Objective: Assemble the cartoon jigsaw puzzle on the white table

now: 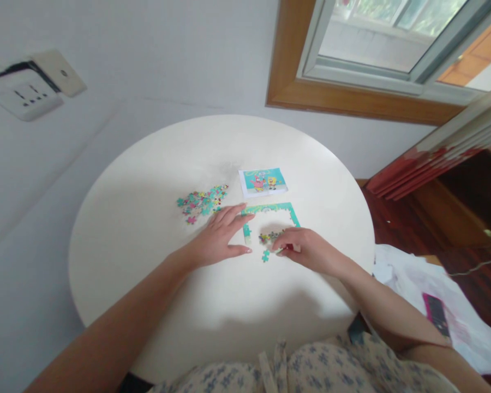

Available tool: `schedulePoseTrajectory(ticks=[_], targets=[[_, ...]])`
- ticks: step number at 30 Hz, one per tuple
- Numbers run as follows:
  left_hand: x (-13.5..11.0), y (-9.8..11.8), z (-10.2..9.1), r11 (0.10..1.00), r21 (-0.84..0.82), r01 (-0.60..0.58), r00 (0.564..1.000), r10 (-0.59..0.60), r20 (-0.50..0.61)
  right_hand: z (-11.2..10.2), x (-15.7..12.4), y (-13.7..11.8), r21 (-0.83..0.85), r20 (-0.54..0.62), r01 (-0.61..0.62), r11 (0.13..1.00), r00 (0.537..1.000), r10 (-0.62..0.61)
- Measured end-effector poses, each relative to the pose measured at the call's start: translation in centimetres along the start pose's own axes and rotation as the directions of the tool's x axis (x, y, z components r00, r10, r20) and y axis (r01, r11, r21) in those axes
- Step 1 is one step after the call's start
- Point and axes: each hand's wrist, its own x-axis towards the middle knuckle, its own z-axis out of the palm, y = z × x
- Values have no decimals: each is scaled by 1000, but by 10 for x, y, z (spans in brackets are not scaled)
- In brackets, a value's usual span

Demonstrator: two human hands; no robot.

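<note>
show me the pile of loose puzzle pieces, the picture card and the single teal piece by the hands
pile of loose puzzle pieces (202, 202), head view, middle of the heap
picture card (264, 183), head view, centre of its printed face
single teal piece (265, 256), head view, middle of the piece

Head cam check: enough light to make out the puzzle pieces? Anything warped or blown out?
Head view: soft daylight, with faint shadows under the left hand and right hand. The round white table bulges with wide-angle warp. The wood-framed window is washed out. The small colourful loose jigsaw pieces look soft, their prints unreadable.
</note>
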Motion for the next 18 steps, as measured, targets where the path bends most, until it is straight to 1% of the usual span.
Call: schedulePoseTrajectory(ticks=[4, 6, 9, 11, 15, 18], targets=[[0, -1, 0, 1000, -8, -12, 1000, 12, -11, -12, 25, 11, 79, -117, -79, 994, 989, 88], [0, -1, 0, 1000, -9, -13, 1000, 13, -14, -12, 37, 15, 111, -114, -98, 989, 987, 111], [-1, 0, 0, 1000, -20, -15, 1000, 15, -23, -6, 49, 19, 143, -83, -89, 986, 991, 102], [-1, 0, 0, 1000, -17, -19, 1000, 18, -23, -1, 52, 19, 140, -95, -76, 987, 991, 90], [-1, 0, 0, 1000, 5, -28, 999, 28, -18, 4, 53, 23, 67, -153, -40, 997, 987, 50], [0, 3, -3, 999, 12, -42, 998, 42, -39, 7, 54, 28, 39, -145, -22, 999, 989, 27]])
